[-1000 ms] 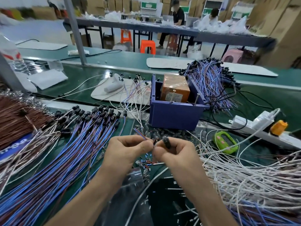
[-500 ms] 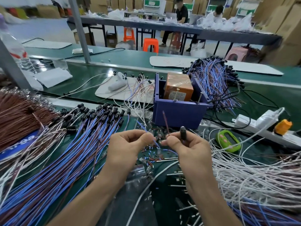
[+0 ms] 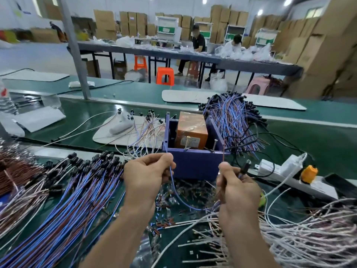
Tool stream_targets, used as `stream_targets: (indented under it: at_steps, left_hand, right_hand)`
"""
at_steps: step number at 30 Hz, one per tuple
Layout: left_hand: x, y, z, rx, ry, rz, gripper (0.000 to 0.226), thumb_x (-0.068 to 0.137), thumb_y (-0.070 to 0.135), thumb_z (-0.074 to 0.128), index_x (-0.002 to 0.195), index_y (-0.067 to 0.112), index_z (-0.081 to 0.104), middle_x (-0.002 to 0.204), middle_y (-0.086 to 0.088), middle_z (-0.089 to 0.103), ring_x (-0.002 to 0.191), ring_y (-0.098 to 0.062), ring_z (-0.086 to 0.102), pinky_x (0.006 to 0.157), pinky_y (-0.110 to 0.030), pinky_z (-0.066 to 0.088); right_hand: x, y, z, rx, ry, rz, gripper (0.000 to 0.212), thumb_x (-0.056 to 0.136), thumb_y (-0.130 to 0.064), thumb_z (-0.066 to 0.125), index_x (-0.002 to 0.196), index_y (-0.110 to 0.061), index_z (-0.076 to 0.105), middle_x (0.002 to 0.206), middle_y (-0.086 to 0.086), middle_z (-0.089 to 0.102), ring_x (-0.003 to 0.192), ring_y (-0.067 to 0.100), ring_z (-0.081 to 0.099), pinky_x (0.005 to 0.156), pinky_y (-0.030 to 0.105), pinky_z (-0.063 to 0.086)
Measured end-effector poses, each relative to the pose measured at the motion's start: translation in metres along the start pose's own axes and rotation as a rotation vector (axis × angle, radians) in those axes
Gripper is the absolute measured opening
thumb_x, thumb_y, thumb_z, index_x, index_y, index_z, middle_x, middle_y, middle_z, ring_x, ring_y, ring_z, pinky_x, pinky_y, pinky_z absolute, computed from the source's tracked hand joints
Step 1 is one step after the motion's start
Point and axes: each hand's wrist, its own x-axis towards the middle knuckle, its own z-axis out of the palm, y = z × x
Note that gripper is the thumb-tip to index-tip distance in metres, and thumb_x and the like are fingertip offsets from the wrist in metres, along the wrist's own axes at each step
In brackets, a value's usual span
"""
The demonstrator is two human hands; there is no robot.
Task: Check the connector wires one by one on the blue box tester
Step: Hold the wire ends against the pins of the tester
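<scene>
The blue box tester (image 3: 195,161) stands open on the green bench, with an orange block (image 3: 191,130) inside and metal pins on its front rim. Just in front of it, my left hand (image 3: 146,176) pinches the blue lead of one connector wire (image 3: 179,198), which sags in a loop between my hands. My right hand (image 3: 237,186) grips the brown lead upright by the thumb and holds the wire's black connector (image 3: 244,168) between the fingers. Both lead tips point up near the tester's front edge.
Blue-and-brown wires (image 3: 63,200) with black connectors fan out at left. White wires (image 3: 309,235) pile up at right. Another blue bundle (image 3: 233,117) lies behind the tester. A white power strip (image 3: 286,175) with an orange plug sits right. Small loose parts litter the bench between my arms.
My hands have moved apart and up toward the tester, spreading the two leads. The camera has tilted up, showing more of the hall.
</scene>
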Motion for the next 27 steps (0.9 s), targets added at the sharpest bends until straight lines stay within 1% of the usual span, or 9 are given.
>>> stream_targets:
  at_steps: [3,6,10,12,15,17,20,23,27]
  left_hand:
    - [0.006,-0.012,0.01,0.108,0.093,0.083,0.027,0.086,0.02,0.081,0.069,0.041,0.079,0.062,0.0,0.075,0.05,-0.013,0.065,0.05,-0.03,0.056]
    - [0.007,-0.023,0.013,0.17,0.116,0.138,0.027,0.087,0.023,0.08,0.07,0.043,0.078,0.058,0.004,0.073,0.047,-0.009,0.065,0.046,-0.025,0.052]
    - [0.006,-0.03,0.011,0.187,0.114,0.177,0.024,0.086,0.024,0.08,0.071,0.043,0.077,0.057,0.005,0.072,0.047,-0.008,0.065,0.057,-0.031,0.052]
    - [0.007,-0.032,0.01,0.197,0.1,0.19,0.025,0.086,0.023,0.081,0.072,0.044,0.077,0.057,0.005,0.072,0.048,-0.009,0.066,0.055,-0.029,0.053]
    - [0.007,-0.035,0.008,0.224,0.062,0.235,0.025,0.086,0.024,0.081,0.071,0.044,0.077,0.057,0.007,0.072,0.05,-0.008,0.068,0.052,-0.019,0.053]
    - [0.007,-0.037,0.006,0.223,0.023,0.238,0.022,0.084,0.026,0.083,0.07,0.042,0.078,0.058,0.006,0.072,0.051,-0.008,0.069,0.052,-0.016,0.052]
    - [0.008,-0.038,0.004,0.149,-0.016,0.188,0.015,0.083,0.028,0.084,0.071,0.036,0.08,0.061,0.001,0.074,0.054,-0.014,0.072,0.051,-0.017,0.054]
    - [0.009,-0.037,0.003,0.106,-0.019,0.166,0.009,0.08,0.031,0.085,0.073,0.033,0.08,0.062,-0.001,0.075,0.054,-0.017,0.073,0.052,-0.018,0.054]
    - [0.01,-0.039,0.003,0.097,-0.026,0.178,0.008,0.08,0.032,0.085,0.073,0.033,0.08,0.063,-0.001,0.075,0.054,-0.017,0.073,0.053,-0.018,0.054]
  right_hand:
    - [0.005,0.01,0.0,-0.015,0.003,0.018,0.028,0.094,-0.011,0.071,0.07,-0.013,0.056,0.05,0.003,0.056,0.041,0.011,0.042,0.039,0.022,0.031]
    - [0.007,0.017,-0.003,-0.024,0.01,0.034,0.025,0.093,-0.012,0.071,0.073,-0.013,0.057,0.052,0.005,0.057,0.042,0.011,0.042,0.041,0.022,0.033]
    - [0.01,0.017,-0.006,0.014,0.001,0.042,0.023,0.093,-0.013,0.071,0.074,-0.015,0.059,0.052,0.002,0.058,0.044,0.01,0.045,0.044,0.021,0.037]
    - [0.012,0.017,-0.006,0.027,-0.001,0.037,0.025,0.094,-0.012,0.071,0.073,-0.016,0.058,0.051,0.0,0.058,0.044,0.009,0.046,0.045,0.021,0.039]
    - [0.012,0.019,-0.006,0.026,-0.006,0.025,0.025,0.094,-0.012,0.071,0.073,-0.017,0.057,0.05,0.0,0.058,0.043,0.009,0.046,0.043,0.019,0.038]
    - [0.013,0.021,-0.006,0.017,-0.012,0.011,0.026,0.093,-0.013,0.071,0.072,-0.017,0.056,0.05,0.001,0.057,0.043,0.009,0.047,0.042,0.019,0.038]
    - [0.013,0.022,-0.006,0.008,-0.014,-0.002,0.028,0.093,-0.011,0.071,0.07,-0.018,0.057,0.05,-0.001,0.057,0.043,0.009,0.048,0.043,0.02,0.039]
    - [0.011,0.023,-0.006,-0.027,-0.046,-0.017,0.038,0.094,-0.012,0.071,0.058,-0.022,0.065,0.05,0.0,0.057,0.044,0.01,0.047,0.045,0.023,0.039]
    - [0.007,0.022,-0.002,-0.054,-0.091,-0.03,0.047,0.094,-0.014,0.07,0.052,-0.034,0.069,0.05,0.001,0.058,0.045,0.011,0.048,0.048,0.026,0.04]
